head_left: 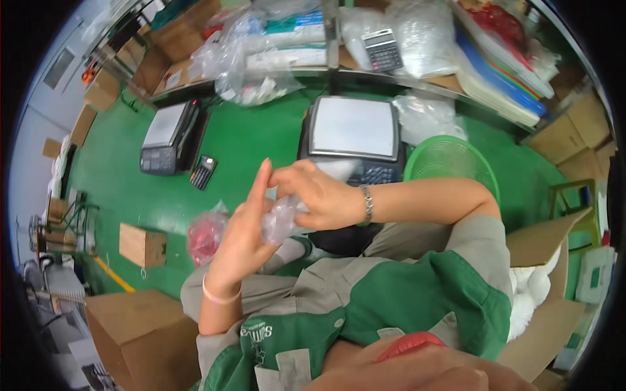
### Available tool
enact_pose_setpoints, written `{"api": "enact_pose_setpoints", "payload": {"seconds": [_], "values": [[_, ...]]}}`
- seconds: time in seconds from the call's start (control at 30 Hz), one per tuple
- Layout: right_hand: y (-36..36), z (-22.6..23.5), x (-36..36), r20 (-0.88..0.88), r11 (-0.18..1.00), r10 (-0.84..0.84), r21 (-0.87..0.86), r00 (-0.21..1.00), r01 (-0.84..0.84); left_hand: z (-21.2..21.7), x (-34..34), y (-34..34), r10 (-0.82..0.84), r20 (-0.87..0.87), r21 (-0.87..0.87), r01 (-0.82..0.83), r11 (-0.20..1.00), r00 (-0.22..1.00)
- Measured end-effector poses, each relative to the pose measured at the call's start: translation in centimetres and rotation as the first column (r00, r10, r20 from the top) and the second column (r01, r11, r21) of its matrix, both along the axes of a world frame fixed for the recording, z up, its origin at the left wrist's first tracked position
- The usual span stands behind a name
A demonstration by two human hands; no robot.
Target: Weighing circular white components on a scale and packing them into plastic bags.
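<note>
A crumpled clear plastic bag (pixel 282 220) is bunched between my two hands in front of my chest. My left hand (pixel 242 236) is closed round one side of it, with the index finger pointing up. My right hand (pixel 321 197), fingers curled, grips the other side, close to the left fingertips. A whitish piece of plastic (pixel 338 169) shows just beyond my right knuckles; whether it belongs to the same bag I cannot tell. What the bag contains, if anything, is hidden by my fingers.
Ahead stands a digital scale (pixel 354 127), with a green plastic basket (pixel 450 156) at its right. Leftward are another scale (pixel 165 133), a calculator (pixel 203 172), a red-filled bag (pixel 205 238) and a wooden block (pixel 142 246). Cardboard boxes (pixel 140 332) flank me; shelves with bags line the back.
</note>
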State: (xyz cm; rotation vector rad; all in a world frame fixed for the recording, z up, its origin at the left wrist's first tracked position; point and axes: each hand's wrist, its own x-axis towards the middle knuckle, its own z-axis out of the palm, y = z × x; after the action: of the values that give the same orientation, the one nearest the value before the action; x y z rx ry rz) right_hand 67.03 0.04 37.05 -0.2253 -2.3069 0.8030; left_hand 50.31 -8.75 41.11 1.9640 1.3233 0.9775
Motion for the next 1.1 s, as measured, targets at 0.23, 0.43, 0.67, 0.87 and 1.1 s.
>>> {"api": "enact_pose_setpoints", "payload": {"seconds": [0.23,0.43,0.67,0.87,1.1], "values": [[1.0,2.2,0.3,0.068,0.973,-0.014,-0.230,0.998,0.029,-1.7,0.5,2.0,0.345,-0.040,0.559,-0.265,0.786,0.938],[0.6,1.1,0.8,-0.032,0.902,0.075,-0.423,0.997,-0.081,-3.1,1.4,5.1,0.366,-0.001,0.685,-0.267,0.678,0.930],[0.7,1.1,2.7,0.129,0.859,0.146,-0.509,0.981,-0.062,-3.0,3.5,4.8,0.193,0.168,0.362,-0.243,0.900,0.967],[1.7,0.9,3.1,0.063,0.733,0.048,-0.680,0.997,0.008,-3.1,2.7,4.6,0.217,0.039,0.266,-0.219,0.939,0.975],[1.9,1.5,3.1,0.064,0.869,-0.017,-0.492,0.998,0.046,-1.9,3.6,4.0,0.172,0.324,0.041,-0.195,0.980,0.930]]}}
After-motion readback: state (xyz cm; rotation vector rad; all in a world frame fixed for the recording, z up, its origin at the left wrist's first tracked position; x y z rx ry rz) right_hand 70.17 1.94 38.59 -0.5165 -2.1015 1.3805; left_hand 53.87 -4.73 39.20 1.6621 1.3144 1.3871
